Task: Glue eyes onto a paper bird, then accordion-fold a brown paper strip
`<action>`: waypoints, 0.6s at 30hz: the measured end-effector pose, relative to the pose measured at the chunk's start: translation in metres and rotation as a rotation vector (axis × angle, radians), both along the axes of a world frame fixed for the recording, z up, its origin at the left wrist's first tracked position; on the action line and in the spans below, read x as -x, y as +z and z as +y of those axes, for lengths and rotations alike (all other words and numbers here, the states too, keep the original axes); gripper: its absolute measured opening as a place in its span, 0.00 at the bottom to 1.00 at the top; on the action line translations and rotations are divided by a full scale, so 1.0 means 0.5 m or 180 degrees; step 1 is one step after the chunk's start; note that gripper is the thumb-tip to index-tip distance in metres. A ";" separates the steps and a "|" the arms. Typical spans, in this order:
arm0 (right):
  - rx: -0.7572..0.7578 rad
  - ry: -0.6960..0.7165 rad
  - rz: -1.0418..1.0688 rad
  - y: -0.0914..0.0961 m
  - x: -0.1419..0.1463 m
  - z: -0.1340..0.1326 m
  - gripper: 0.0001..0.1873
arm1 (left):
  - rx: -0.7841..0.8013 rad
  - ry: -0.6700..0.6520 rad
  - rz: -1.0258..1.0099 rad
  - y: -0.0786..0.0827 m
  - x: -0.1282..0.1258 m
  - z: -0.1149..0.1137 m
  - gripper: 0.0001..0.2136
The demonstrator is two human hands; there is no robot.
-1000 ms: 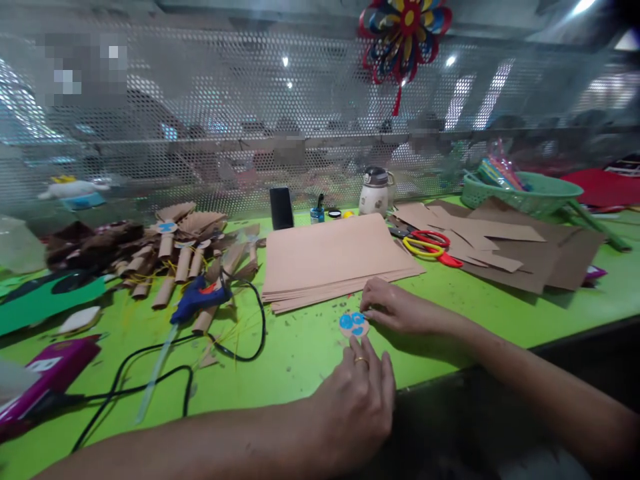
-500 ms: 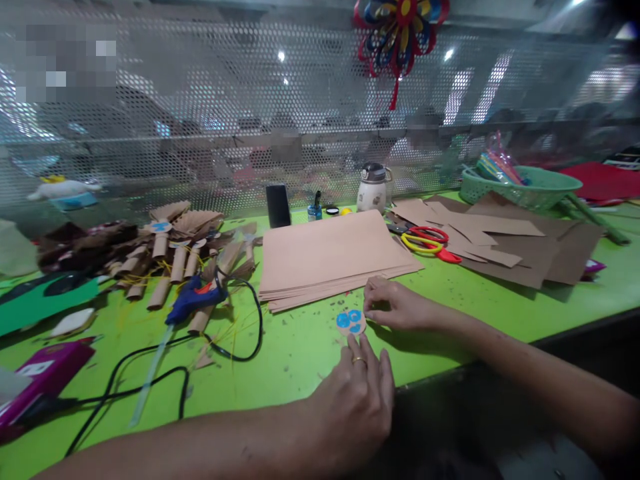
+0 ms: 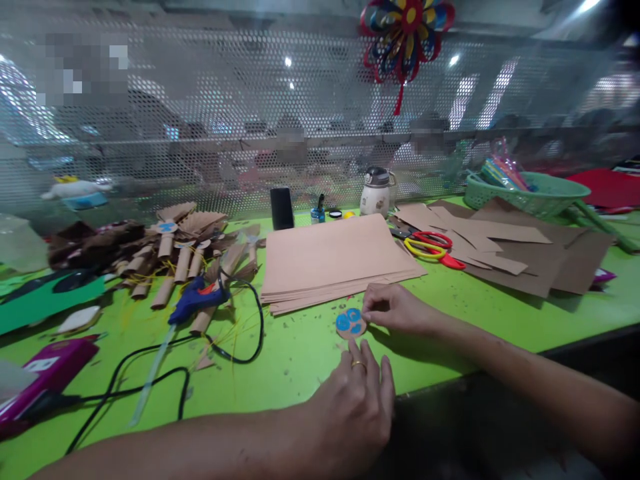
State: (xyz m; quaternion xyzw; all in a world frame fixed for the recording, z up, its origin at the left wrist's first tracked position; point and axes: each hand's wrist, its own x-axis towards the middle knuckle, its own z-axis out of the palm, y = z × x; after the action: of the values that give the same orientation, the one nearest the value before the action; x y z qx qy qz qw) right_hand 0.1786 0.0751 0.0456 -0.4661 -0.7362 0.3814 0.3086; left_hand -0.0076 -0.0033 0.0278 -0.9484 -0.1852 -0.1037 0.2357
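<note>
A small round brown paper disc (image 3: 351,324) with blue painted spots lies on the green table, close to its front edge. My right hand (image 3: 395,308) pinches the disc's right edge between thumb and forefinger. Just below the disc, my left hand (image 3: 357,393), with a ring on one finger, rests with its fingers stretched toward it, a little apart from the disc. Behind both hands lies a stack of brown paper sheets (image 3: 335,257).
To the left are a blue glue gun (image 3: 197,299) with its black cord and a pile of brown paper rolls (image 3: 183,263). Red and yellow-handled scissors (image 3: 427,247) lie beside brown paper offcuts (image 3: 510,230). A green basket (image 3: 530,193) and a white bottle (image 3: 376,193) stand behind.
My left fingertips have drawn slightly back from the disc's lower edge. My right fingers have closed in on its right edge. The whole view has shifted slightly.
</note>
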 end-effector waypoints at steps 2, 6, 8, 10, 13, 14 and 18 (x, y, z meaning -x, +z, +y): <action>0.0073 -0.0104 0.0232 0.008 -0.010 0.004 0.07 | 0.0232 0.0090 -0.0196 0.006 0.000 0.002 0.24; 0.0225 -0.0551 0.0692 0.021 -0.037 0.019 0.10 | 0.0934 0.0076 -0.0583 0.033 -0.004 0.022 0.16; 0.0261 -0.0733 0.0891 0.023 -0.049 0.027 0.12 | 0.1264 0.0194 -0.0882 0.052 -0.005 0.045 0.11; 0.0222 -0.0804 0.1038 0.024 -0.056 0.034 0.13 | 0.1576 0.0535 -0.1309 0.073 -0.003 0.079 0.11; 0.0140 -0.0763 0.1174 0.025 -0.060 0.038 0.15 | 0.2421 0.1055 -0.1993 0.099 0.001 0.135 0.13; 0.0127 -0.0735 0.1209 0.025 -0.060 0.038 0.15 | 0.2838 0.1148 -0.2247 0.105 0.002 0.151 0.13; 0.0093 -0.0614 0.1337 0.026 -0.059 0.035 0.15 | 0.4314 0.1292 -0.2883 0.109 -0.001 0.182 0.17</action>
State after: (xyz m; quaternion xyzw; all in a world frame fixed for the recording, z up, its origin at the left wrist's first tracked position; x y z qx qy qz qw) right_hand 0.2081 0.0926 0.0583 -0.4492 -0.6022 0.4494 0.4833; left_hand -0.0069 0.0875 0.0824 -0.6997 -0.4512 -0.2963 -0.4681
